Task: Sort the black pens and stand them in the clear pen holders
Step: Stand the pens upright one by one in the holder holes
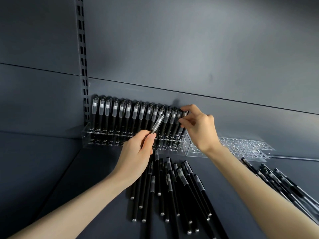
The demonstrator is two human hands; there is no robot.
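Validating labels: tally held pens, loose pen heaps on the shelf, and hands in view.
Held pens: 2, left pen in left hand, right pen in right hand
Loose heaps: 2, centre heap, right heap
Hands: 2
Total: 6

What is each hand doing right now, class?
Left hand: grips a loose black pen.
Right hand: pinches the last standing pen in the holder.
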